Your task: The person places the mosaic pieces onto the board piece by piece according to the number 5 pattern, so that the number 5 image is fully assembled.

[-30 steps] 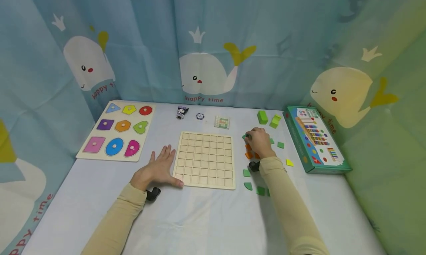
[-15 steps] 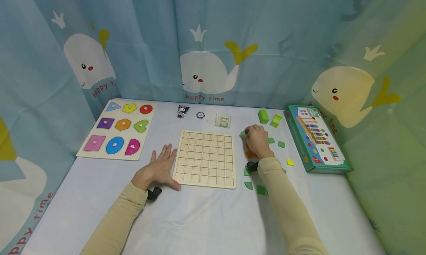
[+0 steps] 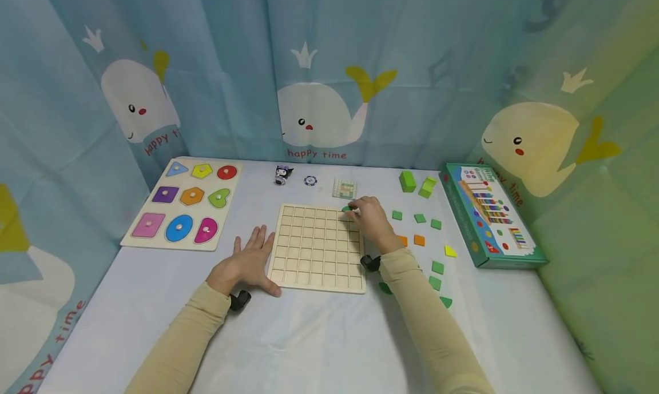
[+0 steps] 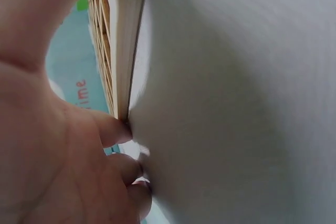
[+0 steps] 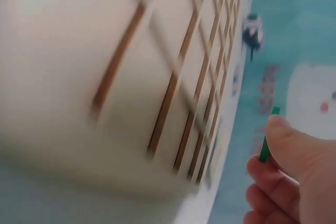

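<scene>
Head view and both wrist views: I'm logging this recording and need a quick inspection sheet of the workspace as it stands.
Surface: table under a pale cloth.
Job's things: wooden grid board lying flat, its cells seemingly unfilled; green piece over its far right corner.
Clutter: loose green tiles, orange tiles and a yellow piece right of the board; two green blocks; shape puzzle; game box; small figure.
Grippers: left hand flat on the cloth, fingers against the board's left edge; right hand pinches the green piece.
Cables: nothing seen.
Surroundings: whale-print curtain on all sides.
</scene>
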Demonstrator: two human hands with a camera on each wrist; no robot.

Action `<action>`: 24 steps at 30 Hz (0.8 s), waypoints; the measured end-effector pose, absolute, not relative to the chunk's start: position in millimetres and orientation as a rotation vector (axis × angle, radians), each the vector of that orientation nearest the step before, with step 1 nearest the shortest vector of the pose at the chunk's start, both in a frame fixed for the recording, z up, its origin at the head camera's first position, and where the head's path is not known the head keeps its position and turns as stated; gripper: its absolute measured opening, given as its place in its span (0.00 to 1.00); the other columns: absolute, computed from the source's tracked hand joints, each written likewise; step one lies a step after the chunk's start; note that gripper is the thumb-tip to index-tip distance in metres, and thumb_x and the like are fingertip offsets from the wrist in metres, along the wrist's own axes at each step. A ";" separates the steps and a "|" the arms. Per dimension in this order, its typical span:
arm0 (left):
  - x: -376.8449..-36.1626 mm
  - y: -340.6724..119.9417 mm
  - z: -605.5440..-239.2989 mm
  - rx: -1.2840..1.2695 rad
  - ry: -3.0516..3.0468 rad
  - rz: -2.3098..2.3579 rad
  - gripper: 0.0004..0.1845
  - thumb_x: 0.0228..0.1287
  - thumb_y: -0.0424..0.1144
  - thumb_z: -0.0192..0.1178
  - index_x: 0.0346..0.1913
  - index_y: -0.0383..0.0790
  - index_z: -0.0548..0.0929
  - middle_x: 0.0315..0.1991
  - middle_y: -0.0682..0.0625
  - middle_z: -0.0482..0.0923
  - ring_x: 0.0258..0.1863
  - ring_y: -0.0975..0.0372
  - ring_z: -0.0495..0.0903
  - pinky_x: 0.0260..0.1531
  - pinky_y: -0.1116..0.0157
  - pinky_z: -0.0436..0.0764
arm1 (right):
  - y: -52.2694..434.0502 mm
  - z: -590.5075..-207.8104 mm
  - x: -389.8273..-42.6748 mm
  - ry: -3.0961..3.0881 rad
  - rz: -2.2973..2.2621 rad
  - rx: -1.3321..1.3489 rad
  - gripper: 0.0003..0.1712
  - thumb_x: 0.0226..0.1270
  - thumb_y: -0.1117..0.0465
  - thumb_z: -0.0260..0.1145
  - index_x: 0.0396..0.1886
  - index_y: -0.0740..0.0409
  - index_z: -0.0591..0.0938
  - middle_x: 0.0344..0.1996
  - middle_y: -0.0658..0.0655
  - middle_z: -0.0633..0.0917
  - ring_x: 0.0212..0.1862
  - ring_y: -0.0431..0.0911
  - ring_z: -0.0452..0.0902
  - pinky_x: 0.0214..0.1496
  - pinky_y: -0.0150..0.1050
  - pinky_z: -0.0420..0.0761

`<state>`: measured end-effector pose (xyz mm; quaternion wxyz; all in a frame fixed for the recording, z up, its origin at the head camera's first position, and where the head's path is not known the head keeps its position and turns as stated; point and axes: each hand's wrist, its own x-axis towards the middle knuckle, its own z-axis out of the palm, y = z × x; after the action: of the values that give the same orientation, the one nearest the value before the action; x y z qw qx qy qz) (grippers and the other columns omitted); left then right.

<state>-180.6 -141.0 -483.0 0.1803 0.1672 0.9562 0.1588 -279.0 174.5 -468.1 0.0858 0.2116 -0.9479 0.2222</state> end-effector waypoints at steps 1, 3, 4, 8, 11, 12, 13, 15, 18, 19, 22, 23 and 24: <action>-180.6 -140.9 -483.5 0.470 2.701 0.444 0.79 0.26 0.69 0.77 0.76 0.29 0.45 0.76 0.32 0.33 0.74 0.44 0.31 0.63 0.33 0.35 | 169.7 -468.4 -278.8 -2.824 0.653 0.665 0.15 0.66 0.60 0.68 0.46 0.66 0.85 0.42 0.61 0.84 0.47 0.57 0.76 0.52 0.48 0.74; -180.8 -140.7 -484.1 0.468 2.700 0.444 0.79 0.26 0.70 0.77 0.76 0.29 0.44 0.76 0.32 0.32 0.74 0.44 0.31 0.63 0.33 0.35 | 160.0 -467.6 -278.3 -2.805 0.630 0.742 0.14 0.65 0.60 0.69 0.45 0.66 0.85 0.41 0.61 0.84 0.45 0.56 0.77 0.52 0.48 0.74; -180.9 -140.7 -484.4 0.468 2.700 0.443 0.79 0.27 0.70 0.77 0.76 0.29 0.44 0.76 0.32 0.32 0.74 0.44 0.30 0.62 0.33 0.35 | 155.2 -467.3 -278.0 -2.796 0.616 0.775 0.14 0.65 0.60 0.69 0.44 0.65 0.85 0.40 0.60 0.85 0.45 0.55 0.77 0.51 0.47 0.74; -180.8 -140.7 -484.6 0.466 2.700 0.441 0.79 0.27 0.70 0.76 0.76 0.28 0.44 0.76 0.32 0.31 0.74 0.43 0.30 0.62 0.32 0.35 | 136.8 -466.8 -276.6 -2.778 0.565 0.885 0.12 0.63 0.61 0.71 0.42 0.65 0.86 0.38 0.59 0.85 0.43 0.54 0.78 0.52 0.47 0.75; -180.6 -141.0 -484.2 0.469 2.702 0.435 0.79 0.27 0.71 0.76 0.76 0.28 0.44 0.76 0.32 0.32 0.74 0.43 0.31 0.62 0.32 0.35 | 125.0 -467.2 -275.0 -2.828 0.584 0.891 0.14 0.63 0.61 0.71 0.44 0.65 0.86 0.40 0.59 0.85 0.44 0.53 0.78 0.51 0.45 0.75; -180.7 -141.2 -484.1 0.471 2.703 0.435 0.79 0.27 0.71 0.76 0.76 0.28 0.44 0.76 0.31 0.32 0.74 0.43 0.31 0.61 0.31 0.35 | 121.7 -467.4 -274.7 -2.845 0.593 0.884 0.14 0.64 0.60 0.71 0.45 0.65 0.86 0.40 0.59 0.85 0.45 0.53 0.78 0.51 0.45 0.75; -180.8 -141.2 -483.8 0.473 2.705 0.433 0.79 0.27 0.71 0.76 0.76 0.28 0.44 0.76 0.31 0.32 0.74 0.43 0.31 0.61 0.31 0.35 | 118.7 -467.7 -274.6 -2.859 0.601 0.878 0.15 0.64 0.60 0.71 0.46 0.65 0.86 0.41 0.59 0.86 0.45 0.53 0.78 0.50 0.44 0.76; -181.2 -141.1 -483.2 0.476 2.706 0.433 0.79 0.27 0.71 0.75 0.76 0.28 0.44 0.76 0.31 0.32 0.74 0.43 0.31 0.61 0.31 0.35 | 114.2 -469.1 -274.8 -2.886 0.601 0.860 0.15 0.64 0.59 0.71 0.46 0.64 0.86 0.41 0.58 0.86 0.45 0.52 0.77 0.50 0.43 0.76; -181.5 -140.8 -482.7 0.475 2.707 0.432 0.79 0.27 0.72 0.75 0.76 0.28 0.45 0.76 0.31 0.32 0.74 0.43 0.32 0.61 0.31 0.36 | 109.6 -472.1 -275.8 -2.890 0.573 0.868 0.12 0.63 0.58 0.71 0.43 0.62 0.87 0.39 0.56 0.86 0.43 0.50 0.77 0.48 0.41 0.76; -181.5 -140.7 -482.4 0.475 2.705 0.429 0.79 0.27 0.72 0.75 0.76 0.29 0.45 0.76 0.31 0.32 0.74 0.43 0.32 0.61 0.31 0.36 | 108.5 -472.9 -275.8 -2.891 0.573 0.874 0.12 0.63 0.58 0.72 0.42 0.61 0.88 0.38 0.55 0.86 0.42 0.49 0.77 0.47 0.40 0.76; -181.2 -141.1 -482.3 0.474 2.700 0.427 0.79 0.27 0.72 0.75 0.76 0.29 0.44 0.76 0.31 0.32 0.74 0.43 0.31 0.61 0.31 0.36 | 105.8 -474.1 -274.4 -2.893 0.588 0.895 0.11 0.63 0.58 0.72 0.40 0.60 0.88 0.36 0.54 0.85 0.40 0.48 0.77 0.44 0.40 0.77; -181.1 -141.4 -482.3 0.474 2.700 0.428 0.79 0.28 0.72 0.75 0.76 0.28 0.44 0.76 0.31 0.32 0.74 0.43 0.31 0.61 0.31 0.36 | 105.0 -474.2 -273.6 -2.897 0.596 0.899 0.11 0.63 0.58 0.72 0.40 0.60 0.88 0.36 0.54 0.85 0.40 0.48 0.76 0.43 0.39 0.77; -180.9 -141.7 -482.3 0.473 2.699 0.430 0.79 0.28 0.72 0.75 0.76 0.28 0.44 0.76 0.31 0.32 0.74 0.43 0.31 0.61 0.31 0.36 | 104.1 -473.8 -272.6 -2.901 0.602 0.902 0.11 0.63 0.58 0.72 0.40 0.60 0.88 0.36 0.53 0.85 0.40 0.48 0.76 0.43 0.39 0.77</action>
<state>-180.9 -141.7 -482.3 0.1832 0.1675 0.9566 0.1524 -272.6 104.1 -473.8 0.0223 0.2913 -0.9364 0.1943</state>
